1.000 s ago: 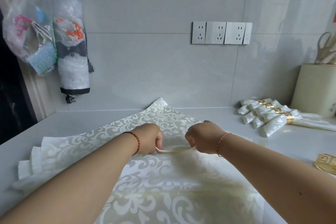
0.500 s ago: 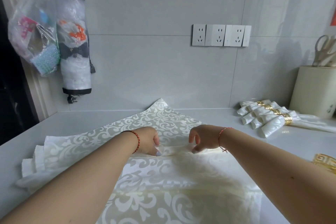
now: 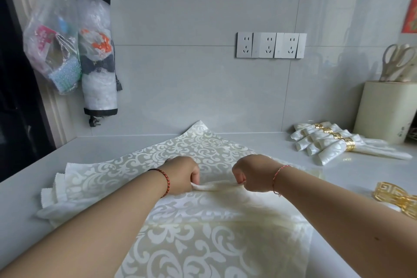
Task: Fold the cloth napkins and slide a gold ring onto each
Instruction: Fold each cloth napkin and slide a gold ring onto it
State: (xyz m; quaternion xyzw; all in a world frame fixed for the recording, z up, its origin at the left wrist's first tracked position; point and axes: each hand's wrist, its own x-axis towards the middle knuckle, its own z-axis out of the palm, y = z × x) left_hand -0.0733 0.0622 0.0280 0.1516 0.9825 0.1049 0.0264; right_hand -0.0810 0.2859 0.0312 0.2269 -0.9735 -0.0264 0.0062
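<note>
Cream damask, soft and limp, is what I have between my fingers: the top napkin point(image 3: 203, 221) lies spread on the grey counter point(image 3: 270, 142), over a stack of others whose pinked edges show at the far left. My left hand point(image 3: 182, 175) and right hand point(image 3: 253, 172) are both curled into loose fists, each pinching one end of a narrow fold point(image 3: 216, 186) gathered across the middle of the cloth. It sags a little between my two grips, which tells me the fabric is light and has no stiffness of its own. I judge the weave smooth enough to slip, so a pleat will probably open again if I let go of either end. The best hold seems to be right at the crease, thumb underneath and fingers on top, close to the edges of the fold. Finished napkins point(image 3: 334, 144) lie rolled and ringed at the far right near a cream container point(image 3: 383, 110). A loose gold ring point(image 3: 392, 195) waits just beside my right forearm; it looks rigid and should slide on easily once the cloth is bunched narrow.
</note>
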